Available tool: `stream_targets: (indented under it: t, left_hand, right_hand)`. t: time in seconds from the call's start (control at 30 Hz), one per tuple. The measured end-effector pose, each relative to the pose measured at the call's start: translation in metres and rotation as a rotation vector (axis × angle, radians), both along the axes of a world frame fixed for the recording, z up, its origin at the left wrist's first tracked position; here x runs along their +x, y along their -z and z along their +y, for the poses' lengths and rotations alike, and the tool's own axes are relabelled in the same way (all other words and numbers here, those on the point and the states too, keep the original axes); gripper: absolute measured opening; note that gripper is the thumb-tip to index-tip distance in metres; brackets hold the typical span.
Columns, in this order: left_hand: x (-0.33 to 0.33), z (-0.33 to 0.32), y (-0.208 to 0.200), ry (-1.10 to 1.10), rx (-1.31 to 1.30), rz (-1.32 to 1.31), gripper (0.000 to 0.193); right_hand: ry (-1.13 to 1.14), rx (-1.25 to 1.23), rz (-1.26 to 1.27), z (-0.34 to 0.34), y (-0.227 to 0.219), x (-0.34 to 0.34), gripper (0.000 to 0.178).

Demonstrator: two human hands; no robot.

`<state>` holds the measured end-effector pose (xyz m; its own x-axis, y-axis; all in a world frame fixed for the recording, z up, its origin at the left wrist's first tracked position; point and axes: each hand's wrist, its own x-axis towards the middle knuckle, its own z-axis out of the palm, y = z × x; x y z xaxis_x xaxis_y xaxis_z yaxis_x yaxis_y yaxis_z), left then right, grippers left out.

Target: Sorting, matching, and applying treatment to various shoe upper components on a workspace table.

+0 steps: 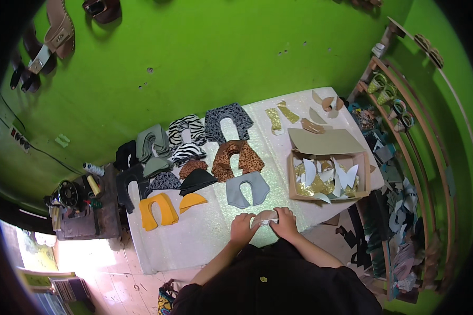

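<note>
Both my hands grip a small curved brown cut piece [266,214] at the table's near edge, with some white showing along its lower side. My left hand [242,229] pinches its left end, and my right hand [285,224] closes on the right end. Just beyond lies a grey U-shaped cut piece [239,197]. Farther back is a stack of leopard-print U-shaped pieces [223,160]. To the left are yellow U-shaped pieces [167,206] and a yellow half-round piece [192,201]. Black half-round pieces [197,180] rest behind those.
An open cardboard box [360,195] of gold and white scraps stands right on the pale table [189,247]. Zebra-print pieces [194,126] and gold strips [273,121] lie farther back. A sewing machine [68,194] is at left; a wooden rack [404,142] with sandals stands right.
</note>
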<state>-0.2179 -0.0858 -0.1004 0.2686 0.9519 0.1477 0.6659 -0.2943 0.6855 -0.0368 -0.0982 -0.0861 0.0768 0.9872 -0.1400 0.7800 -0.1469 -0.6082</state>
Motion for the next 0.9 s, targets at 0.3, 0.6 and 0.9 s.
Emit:
stream_targets:
  t: [0.3,0.6,0.9]
  left_hand:
    - [0.01,-0.002,-0.007,-0.075,-0.001,0.11,0.036]
    - [0.055,0.008,-0.044,-0.051,0.19,-0.101,0.031]
    - [0.124,0.02,-0.057,0.024,0.333,-0.175,0.03]
  right_hand:
    - [-0.16,0.088,-0.179,-0.001,-0.01,0.005,0.043]
    - [-0.134,0.442,-0.034,-0.008,-0.07,0.058,0.024]
    - [0.028,0.331,-0.175,0.077,-0.075,0.175,0.025]
